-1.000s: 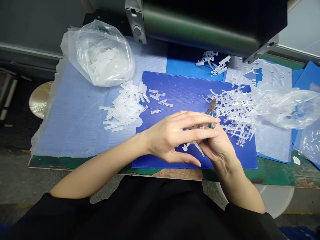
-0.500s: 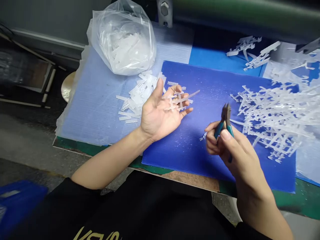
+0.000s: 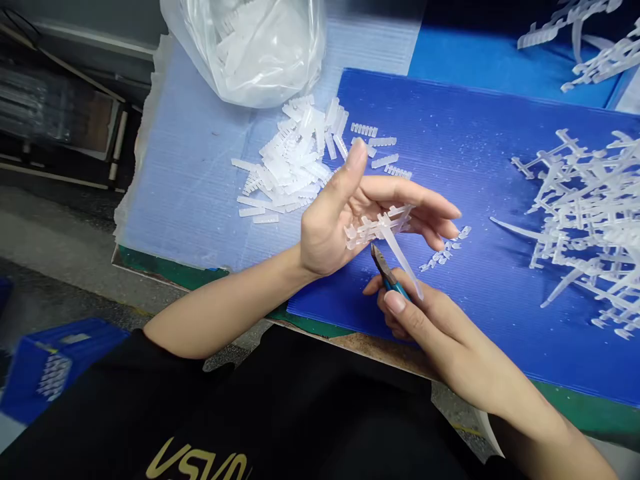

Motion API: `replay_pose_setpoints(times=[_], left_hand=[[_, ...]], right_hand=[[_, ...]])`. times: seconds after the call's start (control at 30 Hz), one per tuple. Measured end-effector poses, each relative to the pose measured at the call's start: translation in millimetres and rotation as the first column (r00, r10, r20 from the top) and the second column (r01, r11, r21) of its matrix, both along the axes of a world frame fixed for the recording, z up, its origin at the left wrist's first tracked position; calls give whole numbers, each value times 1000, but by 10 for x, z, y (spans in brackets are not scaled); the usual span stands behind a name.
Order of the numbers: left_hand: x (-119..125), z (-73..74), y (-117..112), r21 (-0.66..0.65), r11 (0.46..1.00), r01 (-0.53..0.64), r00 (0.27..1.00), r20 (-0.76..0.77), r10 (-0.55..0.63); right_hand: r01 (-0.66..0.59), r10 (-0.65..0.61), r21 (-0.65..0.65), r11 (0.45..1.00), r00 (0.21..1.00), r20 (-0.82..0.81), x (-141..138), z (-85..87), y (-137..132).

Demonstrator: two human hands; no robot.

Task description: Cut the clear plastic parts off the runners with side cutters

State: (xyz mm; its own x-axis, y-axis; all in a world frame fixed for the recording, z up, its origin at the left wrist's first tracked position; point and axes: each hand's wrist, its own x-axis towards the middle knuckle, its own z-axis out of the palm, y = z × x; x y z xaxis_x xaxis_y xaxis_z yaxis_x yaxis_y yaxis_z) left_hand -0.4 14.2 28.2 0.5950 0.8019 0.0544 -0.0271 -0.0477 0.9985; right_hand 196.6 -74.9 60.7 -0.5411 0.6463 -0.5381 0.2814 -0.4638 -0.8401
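My left hand [image 3: 340, 220] holds a translucent plastic sprue piece [image 3: 375, 230] against its fingers, palm up, with a long thin spike of the piece slanting down to the right. My right hand [image 3: 425, 327] grips teal-handled side cutters [image 3: 385, 275] in its fingers. Their metal jaws sit just below the sprue piece, close to the spike's root. The spike's tip reaches the fingers of my right hand. Just right of my left fingertips lie small cut plastic pieces [image 3: 445, 250] on a blue corrugated plastic sheet [image 3: 475, 133].
A heap of uncut translucent sprues [image 3: 585, 213] lies on the right. Cut comb-like strips [image 3: 290, 160] lie on a pale blue sheet [image 3: 185, 200], below a plastic bag [image 3: 255, 53] of similar parts. A blue crate [image 3: 55, 367] sits on the floor at lower left.
My left hand has turned its fingers inward around the sprue piece, and the spike now slants down. The cutters moved left, up to the piece. The camera view shifted, moving the table up and right.
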Motion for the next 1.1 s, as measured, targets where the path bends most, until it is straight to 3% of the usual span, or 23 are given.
replay_pose_setpoints(times=[0.1, 0.17, 0.3, 0.37, 0.47, 0.67, 0.8, 0.9, 1.0, 1.1], left_hand=[[-30, 41, -24, 62, 998, -8, 993, -118, 15], [-27, 87, -30, 21, 999, -38, 989, -145, 41], [-8, 149, -26, -151, 988, 46, 996, 76, -35], [0, 154, -31, -142, 984, 110, 978, 193, -82], [11, 147, -54, -152, 983, 108, 969, 236, -70], [25, 113, -85, -243, 970, 1, 998, 60, 14], [28, 88, -109, -133, 991, -24, 999, -25, 20], [25, 61, -170, -20, 993, -114, 986, -128, 110], [12, 32, -217, -40, 975, -217, 962, -180, 207], [-3, 44, -186, -87, 981, -175, 973, -165, 159]], right_hand=[[-45, 44, 25, 999, 999, 20, -4, 15, -10], [-54, 53, 34, 998, 998, 32, -12, 18, -16], [-58, 58, 48, 997, 998, 12, -37, 14, -43], [-51, 50, 59, 997, 999, 5, -43, 17, -64], [-52, 52, 78, 996, 999, 7, -41, 21, -96], [-47, 48, 84, 995, 999, -2, -44, 20, -109], [-39, 40, 75, 996, 999, -5, -50, 17, -93], [-29, 29, 68, 997, 1000, 6, -45, 11, -96], [-25, 25, 60, 998, 1000, 0, -31, 0, -108], [-53, 53, 50, 997, 999, 6, -8, -14, -119]])
